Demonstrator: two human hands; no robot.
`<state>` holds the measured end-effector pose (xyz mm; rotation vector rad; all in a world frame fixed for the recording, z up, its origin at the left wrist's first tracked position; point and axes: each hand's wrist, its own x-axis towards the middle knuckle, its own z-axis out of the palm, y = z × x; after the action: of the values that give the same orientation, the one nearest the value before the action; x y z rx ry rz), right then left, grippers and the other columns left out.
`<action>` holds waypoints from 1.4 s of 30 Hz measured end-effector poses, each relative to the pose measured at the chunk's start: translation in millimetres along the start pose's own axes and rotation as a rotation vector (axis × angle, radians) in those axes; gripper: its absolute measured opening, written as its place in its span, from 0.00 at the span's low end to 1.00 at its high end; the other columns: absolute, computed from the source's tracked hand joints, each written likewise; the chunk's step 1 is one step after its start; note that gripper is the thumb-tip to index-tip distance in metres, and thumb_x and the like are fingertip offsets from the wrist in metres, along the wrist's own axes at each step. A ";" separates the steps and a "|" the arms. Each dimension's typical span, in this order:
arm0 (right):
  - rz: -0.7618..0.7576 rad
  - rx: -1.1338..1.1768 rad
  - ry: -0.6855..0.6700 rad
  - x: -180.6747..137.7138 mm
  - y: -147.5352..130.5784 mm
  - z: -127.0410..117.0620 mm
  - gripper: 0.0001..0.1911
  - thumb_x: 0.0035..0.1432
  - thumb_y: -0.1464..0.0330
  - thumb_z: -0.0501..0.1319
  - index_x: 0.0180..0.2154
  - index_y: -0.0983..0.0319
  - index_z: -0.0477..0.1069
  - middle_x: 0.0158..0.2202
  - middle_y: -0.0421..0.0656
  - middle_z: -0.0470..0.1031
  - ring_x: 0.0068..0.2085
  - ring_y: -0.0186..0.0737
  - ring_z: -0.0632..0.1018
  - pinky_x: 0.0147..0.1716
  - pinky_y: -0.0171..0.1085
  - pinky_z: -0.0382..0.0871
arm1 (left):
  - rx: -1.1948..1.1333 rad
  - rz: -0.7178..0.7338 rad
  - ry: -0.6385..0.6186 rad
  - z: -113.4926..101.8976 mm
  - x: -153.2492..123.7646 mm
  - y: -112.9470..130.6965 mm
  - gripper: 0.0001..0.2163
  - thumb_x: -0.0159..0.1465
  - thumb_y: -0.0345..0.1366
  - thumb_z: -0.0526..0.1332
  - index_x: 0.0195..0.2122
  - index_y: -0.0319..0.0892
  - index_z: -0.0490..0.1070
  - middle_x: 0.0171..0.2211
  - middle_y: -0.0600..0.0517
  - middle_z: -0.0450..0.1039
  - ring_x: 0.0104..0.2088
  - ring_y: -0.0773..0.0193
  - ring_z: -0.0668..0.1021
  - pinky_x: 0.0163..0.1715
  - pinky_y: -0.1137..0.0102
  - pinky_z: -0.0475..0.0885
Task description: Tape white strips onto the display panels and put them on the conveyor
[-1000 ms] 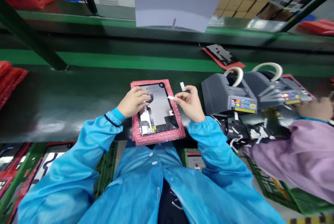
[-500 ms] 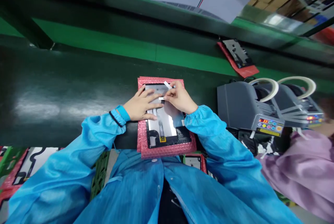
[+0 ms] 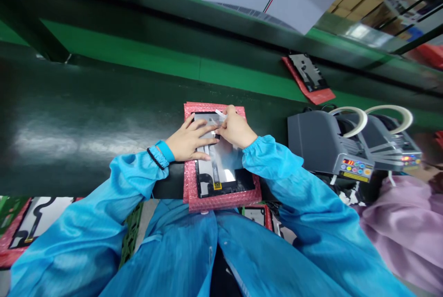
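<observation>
The panel (image 3: pixel 221 170), a dark tablet-like part with a shiny metal back, lies flat on a pink bubble wrap sheet (image 3: pixel 189 181) at the near edge of the dark green bench (image 3: pixel 86 117). Its long axis runs straight away from the person, the short far edge toward the green rail. Both hands meet at that far end.

The left hand (image 3: pixel 188 142) comes in from the left and lies palm down on the panel, its fingers (image 3: pixel 205 128) spread apart and flat, gripping nothing. The right hand (image 3: pixel 237 130) comes from the right, its fingertips (image 3: pixel 225 121) pinched together on a small white tape strip (image 3: pixel 220 113). The strip sits over the panel's far edge, slanted across the panel's long axis, just beyond the left fingertips and touching only the right ones. So the right hand is the nearer of the 2. Whether the strip already touches the panel I cannot tell.

To the right stand 2 grey tape dispensers (image 3: pixel 321 142) side by side, each topped by a roll of pale tape. A second panel on red wrap (image 3: pixel 308 75) lies well apart on the far side. Below the bench edge, a green crate (image 3: pixel 133 234) at lower left holds more panels. A co-worker's purple sleeve (image 3: pixel 404 228) shows at far right.
</observation>
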<state>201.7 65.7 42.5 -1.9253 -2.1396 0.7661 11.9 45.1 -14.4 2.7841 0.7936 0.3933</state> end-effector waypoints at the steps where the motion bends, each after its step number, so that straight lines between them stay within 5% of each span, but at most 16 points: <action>1: 0.018 -0.034 -0.007 0.5 -2.2 -2.2 0.24 0.48 0.75 0.64 0.44 0.61 0.56 0.29 0.43 0.74 0.33 0.44 0.77 0.34 0.39 0.67 | 0.000 -0.001 0.004 0.1 0.1 0.1 0.30 0.61 0.60 0.54 0.60 0.52 0.65 0.65 0.46 0.59 0.62 0.44 0.60 0.62 0.39 0.43; 9: 0.165 -0.282 0.000 10.2 14.6 -14.2 0.32 0.42 0.58 0.72 0.44 0.61 0.59 0.35 0.49 0.75 0.40 0.54 0.78 0.38 0.45 0.69 | 0.012 -0.041 0.013 0.7 1.6 -2.0 0.36 0.61 0.62 0.52 0.65 0.45 0.57 0.62 0.45 0.63 0.61 0.45 0.62 0.64 0.45 0.43; 13: 0.152 -0.123 0.114 1.1 42.3 -22.4 0.34 0.39 0.57 0.73 0.43 0.59 0.58 0.29 0.41 0.73 0.35 0.48 0.78 0.35 0.42 0.68 | 0.021 -0.036 0.003 -2.9 1.0 -1.7 0.34 0.62 0.61 0.52 0.63 0.47 0.61 0.63 0.48 0.63 0.61 0.45 0.62 0.64 0.45 0.43; 16: 0.073 0.214 0.212 -33.0 65.7 -27.4 0.29 0.46 0.54 0.68 0.41 0.58 0.55 0.22 0.35 0.69 0.27 0.41 0.75 0.29 0.37 0.66 | 0.026 -0.039 -0.002 -7.7 4.5 -1.2 0.32 0.62 0.60 0.53 0.62 0.46 0.62 0.62 0.47 0.64 0.61 0.45 0.61 0.64 0.45 0.45; 20: 0.043 0.592 0.657 -116.8 104.5 -18.5 0.27 0.49 0.52 0.65 0.40 0.57 0.53 0.24 0.35 0.72 0.25 0.36 0.74 0.27 0.35 0.66 | 0.061 -0.025 0.004 -11.3 16.2 -0.1 0.32 0.62 0.59 0.53 0.62 0.45 0.62 0.62 0.44 0.63 0.61 0.45 0.62 0.63 0.45 0.48; 24: 0.256 0.561 1.305 -194.2 157.2 0.3 0.28 0.45 0.54 0.66 0.38 0.56 0.51 0.26 0.32 0.69 0.25 0.33 0.72 0.27 0.34 0.65 | 0.084 0.001 0.020 -8.7 20.7 -0.8 0.28 0.63 0.57 0.53 0.58 0.45 0.66 0.64 0.43 0.59 0.61 0.43 0.61 0.62 0.43 0.51; 26: 0.374 0.549 1.428 -215.1 183.1 5.2 0.29 0.44 0.53 0.65 0.37 0.56 0.49 0.26 0.32 0.68 0.26 0.33 0.73 0.29 0.35 0.66 | 0.089 0.005 0.057 -6.3 20.3 -6.3 0.27 0.64 0.57 0.51 0.57 0.47 0.67 0.64 0.44 0.59 0.61 0.42 0.61 0.61 0.43 0.53; 31: 0.528 0.720 1.341 -213.9 219.6 -2.0 0.31 0.44 0.50 0.63 0.39 0.56 0.46 0.30 0.37 0.73 0.29 0.35 0.76 0.29 0.35 0.68 | 0.088 0.062 0.177 -4.5 26.1 -21.6 0.26 0.64 0.60 0.47 0.53 0.53 0.71 0.62 0.47 0.61 0.61 0.38 0.62 0.61 0.41 0.53; 37: 0.456 0.865 1.302 -178.1 213.4 -8.9 0.34 0.44 0.50 0.64 0.39 0.54 0.42 0.30 0.37 0.75 0.29 0.38 0.78 0.26 0.34 0.68 | 0.153 0.032 0.175 -17.9 31.2 -5.8 0.19 0.65 0.56 0.50 0.50 0.56 0.71 0.61 0.54 0.61 0.59 0.38 0.64 0.60 0.34 0.49; 42: 0.395 0.831 1.342 -189.8 201.5 -11.4 0.33 0.46 0.54 0.65 0.39 0.54 0.42 0.28 0.34 0.74 0.27 0.36 0.77 0.33 0.39 0.73 | 0.112 0.075 0.265 -31.3 48.8 23.5 0.17 0.65 0.52 0.53 0.50 0.54 0.72 0.55 0.49 0.68 0.57 0.42 0.66 0.58 0.39 0.56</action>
<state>414.0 -106.6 -2.3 -1.5550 -0.5262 0.1577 53.4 56.2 31.1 2.9108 0.7886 0.7661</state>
